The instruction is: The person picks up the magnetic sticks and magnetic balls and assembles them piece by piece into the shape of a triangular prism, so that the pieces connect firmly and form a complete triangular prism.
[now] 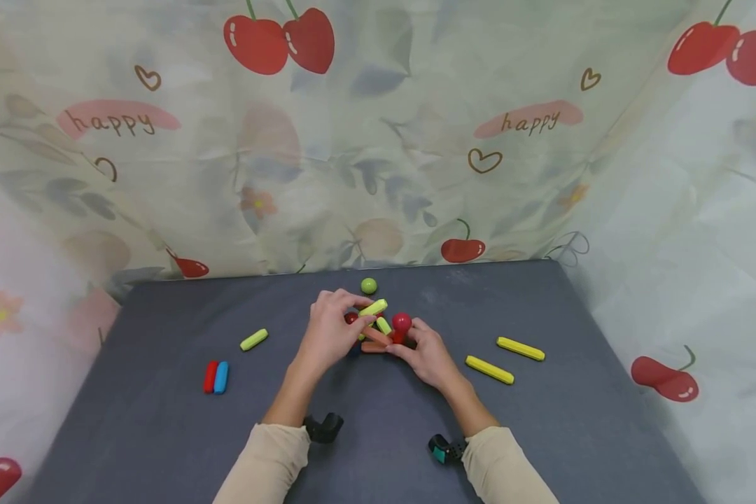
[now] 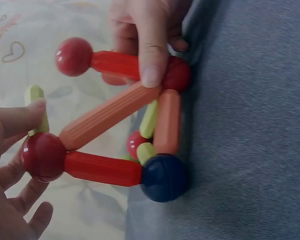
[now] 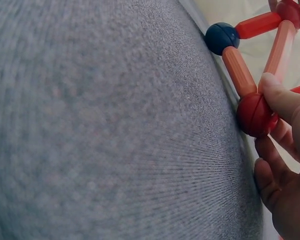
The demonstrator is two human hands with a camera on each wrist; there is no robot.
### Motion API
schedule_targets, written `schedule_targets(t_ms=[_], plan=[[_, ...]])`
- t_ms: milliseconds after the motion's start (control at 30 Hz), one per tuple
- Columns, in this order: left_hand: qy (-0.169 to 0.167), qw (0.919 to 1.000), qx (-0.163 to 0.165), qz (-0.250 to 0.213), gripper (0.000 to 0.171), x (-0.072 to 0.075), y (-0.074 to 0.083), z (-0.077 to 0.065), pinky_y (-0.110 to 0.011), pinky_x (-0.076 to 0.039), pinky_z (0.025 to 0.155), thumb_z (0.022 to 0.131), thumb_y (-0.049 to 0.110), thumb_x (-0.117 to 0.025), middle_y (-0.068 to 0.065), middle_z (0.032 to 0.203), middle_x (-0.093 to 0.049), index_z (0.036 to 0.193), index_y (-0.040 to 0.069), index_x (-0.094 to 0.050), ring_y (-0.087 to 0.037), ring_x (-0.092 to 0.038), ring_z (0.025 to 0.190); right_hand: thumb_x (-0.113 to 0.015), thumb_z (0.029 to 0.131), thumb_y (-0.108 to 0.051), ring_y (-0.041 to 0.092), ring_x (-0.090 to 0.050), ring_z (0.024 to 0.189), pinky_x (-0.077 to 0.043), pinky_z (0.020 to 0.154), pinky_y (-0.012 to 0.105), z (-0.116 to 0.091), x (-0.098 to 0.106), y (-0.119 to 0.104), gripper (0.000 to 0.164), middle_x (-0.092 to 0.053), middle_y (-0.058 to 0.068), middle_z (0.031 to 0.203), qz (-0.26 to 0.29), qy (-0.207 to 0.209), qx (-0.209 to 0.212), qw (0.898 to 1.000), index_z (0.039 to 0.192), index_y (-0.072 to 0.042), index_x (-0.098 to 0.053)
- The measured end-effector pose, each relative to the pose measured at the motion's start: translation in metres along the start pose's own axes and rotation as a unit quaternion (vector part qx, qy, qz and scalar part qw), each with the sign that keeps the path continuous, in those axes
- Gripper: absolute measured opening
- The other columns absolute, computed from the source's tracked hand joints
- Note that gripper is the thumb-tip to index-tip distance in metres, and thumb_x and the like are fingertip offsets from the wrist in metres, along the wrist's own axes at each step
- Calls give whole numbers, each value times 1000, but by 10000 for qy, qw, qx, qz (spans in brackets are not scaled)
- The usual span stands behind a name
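Note:
A structure of rods and balls stands on the dark table between the two hands. My left hand (image 1: 330, 329) pinches a short yellow-green rod (image 2: 38, 112), whose lower end meets a red ball (image 2: 44, 157). From that ball an orange rod (image 2: 110, 116) and a red rod (image 2: 104, 169) run out; the red one reaches a dark blue ball (image 3: 222, 38). My right hand (image 1: 430, 353) grips the structure at another red ball (image 3: 257, 114), thumb on the orange rod's end. A red rod with a red ball (image 1: 402, 322) on top rises beside the right fingers.
A green ball (image 1: 368, 285) lies behind the structure. On the table's left are a yellow-green rod (image 1: 254, 339), a red rod (image 1: 211, 376) and a blue rod (image 1: 221, 378). Two yellow rods (image 1: 489, 369) lie at right. Printed cloth (image 1: 378, 175) hangs behind the table.

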State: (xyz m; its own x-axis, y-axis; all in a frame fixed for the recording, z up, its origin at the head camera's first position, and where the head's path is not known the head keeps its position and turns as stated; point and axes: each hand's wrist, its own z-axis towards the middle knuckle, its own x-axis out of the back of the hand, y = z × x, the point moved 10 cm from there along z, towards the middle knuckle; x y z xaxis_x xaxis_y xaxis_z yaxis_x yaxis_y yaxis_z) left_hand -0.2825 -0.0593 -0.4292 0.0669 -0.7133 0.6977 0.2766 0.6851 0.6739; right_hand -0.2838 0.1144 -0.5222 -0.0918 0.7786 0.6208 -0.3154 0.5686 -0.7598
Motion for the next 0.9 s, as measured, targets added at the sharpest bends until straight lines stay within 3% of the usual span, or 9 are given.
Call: schedule_targets(t_ms=[333,467,533,600,667,733,800,900], plan=[[-252,9933,-813,779,19,-8,18,-7,-53,-34,95,89,22,-80,-1,103,-68,108,22,-80,-27,-50,107,-81,87,-27,14,-60,91,-52,83,30,-1,1,-1,22,-64,1,105,-5,-35,74,10000,101,-10,-78],[-228,9951,-711,645,28,-9,16,-10,-53,-36,96,88,23,-80,-2,110,-67,116,22,-77,-27,-49,108,-81,88,-27,13,-59,90,-51,81,28,-1,1,-1,21,-64,-1,104,-54,-59,37,10000,101,-11,-77],[-185,9983,-345,431,39,-7,9,-13,-53,-39,99,88,24,-81,-4,119,-65,126,20,-72,-28,-49,113,-81,88,-26,13,-59,89,-51,81,29,-2,0,-2,20,-63,-1,104,-92,-55,37,9999,101,-12,-77],[-107,9989,346,295,51,-3,-5,-19,-51,-43,99,88,26,-82,-7,126,-62,135,17,-65,-29,-51,115,-80,88,-27,12,-58,89,-51,81,29,-3,0,-2,20,-63,-2,104,-149,-54,-19,9999,102,-13,-77],[-200,9923,1177,333,59,-4,-23,-29,-50,-48,97,88,29,-82,-9,128,-61,140,13,-59,-30,-55,116,-80,89,-29,11,-56,87,-49,80,28,-5,0,-2,20,-61,-2,103,-235,-42,-120,9996,102,-14,-76],[-529,9800,1862,459,61,-11,-40,-43,-50,-52,96,89,31,-81,-11,129,-65,141,8,-58,-31,-60,117,-79,90,-31,10,-54,84,-47,77,27,-7,0,-3,21,-60,-3,102,-349,-29,-247,9991,102,-14,-75],[-954,9697,2167,610,66,-23,-50,-54,-54,-51,100,88,33,-81,-14,131,-67,142,4,-56,-36,-60,121,-78,91,-33,10,-52,82,-45,75,26,-9,-1,-5,23,-59,-2,102,-494,-74,-338,9982,103,-14,-73],[-1323,9664,2120,596,78,-42,-54,-62,-56,-46,108,86,34,-83,-19,142,-61,148,0,-50,-41,-53,131,-79,90,-35,10,-50,80,-44,71,25,-14,-3,-13,28,-58,-1,101,-687,-270,-288,9969,107,-14,-72]])
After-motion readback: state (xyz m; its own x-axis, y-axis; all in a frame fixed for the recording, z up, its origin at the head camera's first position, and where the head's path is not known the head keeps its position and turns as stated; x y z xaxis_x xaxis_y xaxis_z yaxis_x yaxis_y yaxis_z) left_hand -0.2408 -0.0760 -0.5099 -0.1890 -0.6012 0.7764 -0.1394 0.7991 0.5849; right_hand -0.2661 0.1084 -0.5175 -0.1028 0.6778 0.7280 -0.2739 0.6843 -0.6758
